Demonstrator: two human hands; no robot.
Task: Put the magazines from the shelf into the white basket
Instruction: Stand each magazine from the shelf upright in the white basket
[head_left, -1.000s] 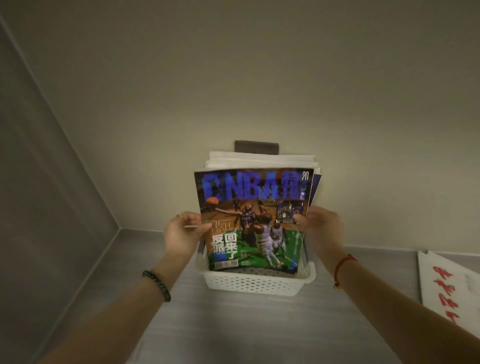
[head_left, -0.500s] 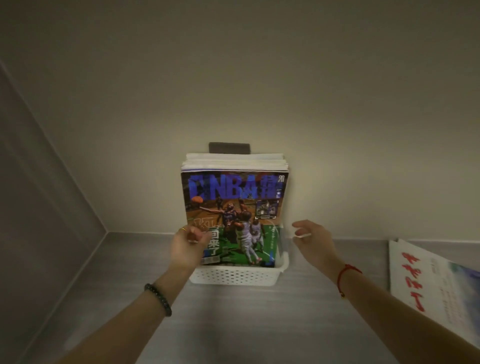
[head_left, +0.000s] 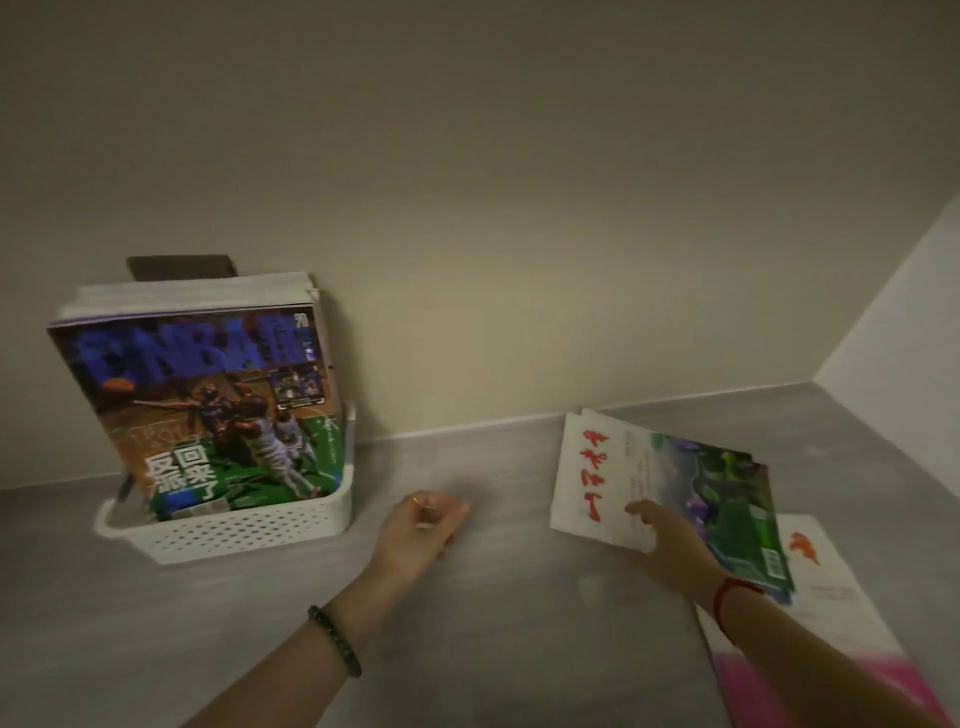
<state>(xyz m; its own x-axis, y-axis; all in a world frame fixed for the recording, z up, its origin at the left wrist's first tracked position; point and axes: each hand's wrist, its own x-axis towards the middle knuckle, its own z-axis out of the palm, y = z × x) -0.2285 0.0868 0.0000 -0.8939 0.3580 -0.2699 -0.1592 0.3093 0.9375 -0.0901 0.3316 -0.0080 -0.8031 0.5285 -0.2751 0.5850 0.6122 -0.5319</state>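
The white basket (head_left: 244, 532) stands at the left on the grey shelf, against the back wall. Several magazines stand upright in it, an NBA magazine (head_left: 208, 410) in front. To the right a magazine with red characters and a green picture (head_left: 670, 483) is lifted at its near edge, my right hand (head_left: 670, 545) gripping that edge. Under it lies a white and pink magazine (head_left: 831, 613), flat on the shelf. My left hand (head_left: 421, 535) hovers loosely curled over the shelf between basket and magazines, holding nothing.
The beige back wall runs behind everything, and a side wall closes the shelf at the far right. A dark flat object (head_left: 182, 267) stands behind the magazines in the basket. Bare grey shelf (head_left: 493, 623) stretches between the basket and the lying magazines.
Both hands have left the NBA magazine, which now stands in the basket. The view swung right. My right hand reached the red-lettered magazine and took hold of its edge.
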